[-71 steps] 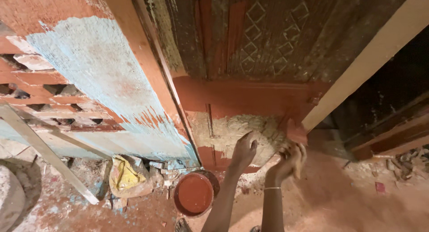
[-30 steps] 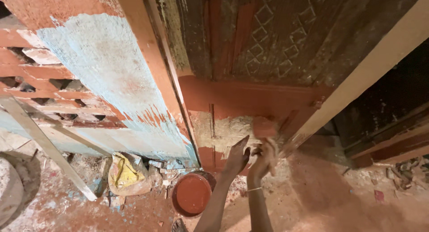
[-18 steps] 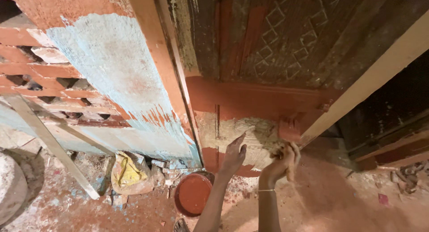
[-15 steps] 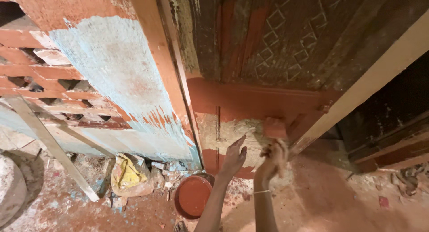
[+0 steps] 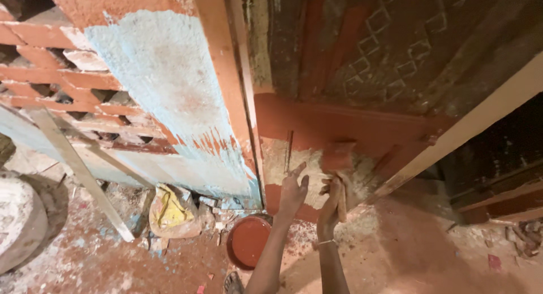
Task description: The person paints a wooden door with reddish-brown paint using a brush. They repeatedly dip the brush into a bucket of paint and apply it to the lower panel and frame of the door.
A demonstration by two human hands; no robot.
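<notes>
Paintbrush, handle stiff and light, bristles soft and wet; best gripped mid-handle.
Handle clenched in right hand (image 5: 334, 200), lower centre; brush (image 5: 338, 158) laid on door (image 5: 350, 124); left hand (image 5: 293, 189) spread flat.

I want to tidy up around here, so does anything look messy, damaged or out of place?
Yes. Rubble and a crumpled yellow bag litter the floor by the red paint bowl. The blue wall patch is worn and streaked red. The door's bare patch, by the left hand and right hand, is unpainted.
</notes>
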